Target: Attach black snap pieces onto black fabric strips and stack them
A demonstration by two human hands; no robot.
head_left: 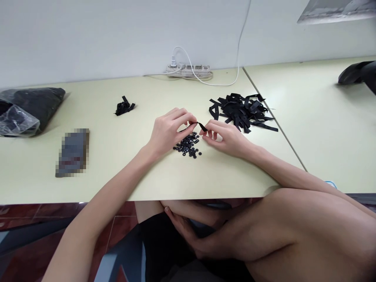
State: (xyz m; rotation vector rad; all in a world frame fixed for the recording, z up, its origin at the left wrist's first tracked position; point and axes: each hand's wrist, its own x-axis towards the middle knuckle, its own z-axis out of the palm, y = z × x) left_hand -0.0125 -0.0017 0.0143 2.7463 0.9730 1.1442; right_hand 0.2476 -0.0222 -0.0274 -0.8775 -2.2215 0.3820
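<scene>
A short black fabric strip (pixel 202 127) is stretched between my two hands above the table. My left hand (pixel 172 127) pinches one end between thumb and fingertips. The fingers of my right hand (pixel 226 136) are closed at the other end. Just below them lies a loose pile of small, round, dark pieces with holes (pixel 188 147), like washers or snap buttons. To the right, beyond my right hand, is a large heap of black fabric strips (pixel 242 109). A smaller bunch of black strips (pixel 123 106) lies to the left.
A dark bag in clear plastic (pixel 35 107) sits at the far left, near a blurred dark flat object (pixel 73 152). Along the wall is a power strip (pixel 189 71) with a white cable (pixel 217 84). A black object (pixel 357 72) stands far right. A seam crosses the pale table (pixel 164 180).
</scene>
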